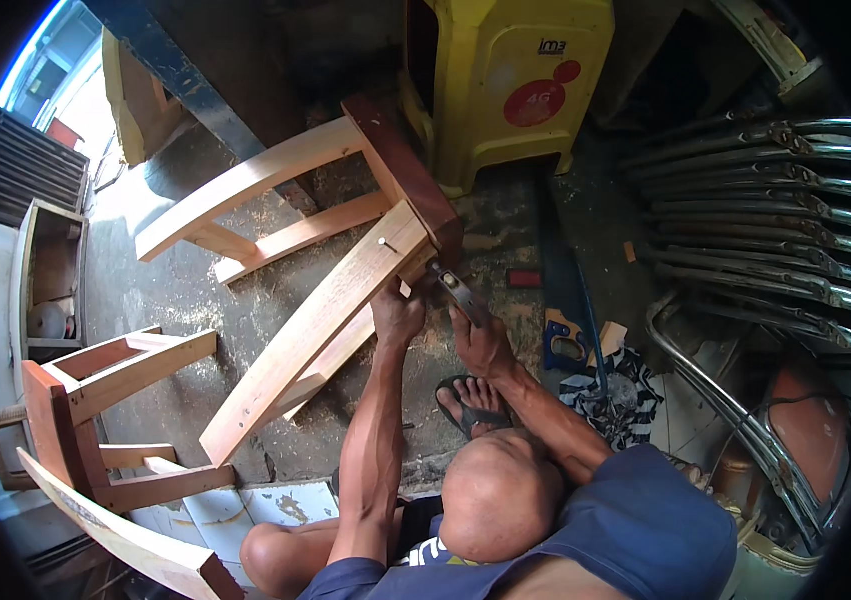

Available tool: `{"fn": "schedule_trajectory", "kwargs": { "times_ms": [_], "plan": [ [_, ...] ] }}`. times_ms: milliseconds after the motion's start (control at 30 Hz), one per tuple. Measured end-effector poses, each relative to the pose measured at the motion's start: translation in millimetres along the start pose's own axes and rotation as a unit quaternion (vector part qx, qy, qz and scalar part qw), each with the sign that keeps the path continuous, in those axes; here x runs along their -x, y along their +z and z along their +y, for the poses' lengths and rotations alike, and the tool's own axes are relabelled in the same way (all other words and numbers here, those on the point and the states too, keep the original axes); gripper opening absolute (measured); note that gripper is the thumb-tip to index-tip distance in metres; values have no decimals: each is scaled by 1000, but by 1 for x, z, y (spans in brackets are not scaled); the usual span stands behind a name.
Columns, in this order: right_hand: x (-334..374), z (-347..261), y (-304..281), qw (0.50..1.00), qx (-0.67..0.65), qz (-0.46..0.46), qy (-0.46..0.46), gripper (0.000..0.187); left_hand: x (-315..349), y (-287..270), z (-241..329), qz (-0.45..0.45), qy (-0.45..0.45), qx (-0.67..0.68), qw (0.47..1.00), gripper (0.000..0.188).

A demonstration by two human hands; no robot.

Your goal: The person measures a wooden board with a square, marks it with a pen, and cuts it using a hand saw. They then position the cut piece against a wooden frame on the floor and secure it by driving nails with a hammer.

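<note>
A wooden stool (291, 335) lies on its side before me, with pale legs and a reddish-brown seat board (411, 180). A nail (386, 243) sticks up out of its near leg, close to the seat. My left hand (399, 312) is closed on the stool's wood just below that joint, its fingers partly hidden. In my right hand (483, 345) is a hammer (460, 293). The metal head is at the seat end of the leg, and my hand hides most of the handle. Whether the head touches the wood, I cannot tell.
Another wooden stool (76, 420) lies at the left, near a loose curved board (126, 525). Beyond stands a yellow plastic stool (516, 90). On the right are a handsaw (568, 330), a patterned cloth (636, 395) and stacked metal chair frames (766, 230). Sawdust litters the floor.
</note>
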State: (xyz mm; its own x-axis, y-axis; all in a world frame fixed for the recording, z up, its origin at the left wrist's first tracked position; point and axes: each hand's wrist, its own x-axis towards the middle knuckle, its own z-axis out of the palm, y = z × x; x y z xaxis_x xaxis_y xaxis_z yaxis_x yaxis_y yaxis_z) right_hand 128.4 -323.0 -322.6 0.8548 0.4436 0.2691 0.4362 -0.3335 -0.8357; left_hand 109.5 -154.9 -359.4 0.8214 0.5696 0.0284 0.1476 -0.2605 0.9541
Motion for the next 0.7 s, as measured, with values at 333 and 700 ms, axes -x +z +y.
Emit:
{"fn": "schedule_trajectory", "kwargs": {
  "times_ms": [333,700],
  "plan": [
    [-1,6,1,998,10,22,-66,39,-8,4,7,23,64,-13,998,36],
    [0,-22,1,990,-38,78,-115,31,-17,-13,11,24,10,30,999,33]
  ]
}}
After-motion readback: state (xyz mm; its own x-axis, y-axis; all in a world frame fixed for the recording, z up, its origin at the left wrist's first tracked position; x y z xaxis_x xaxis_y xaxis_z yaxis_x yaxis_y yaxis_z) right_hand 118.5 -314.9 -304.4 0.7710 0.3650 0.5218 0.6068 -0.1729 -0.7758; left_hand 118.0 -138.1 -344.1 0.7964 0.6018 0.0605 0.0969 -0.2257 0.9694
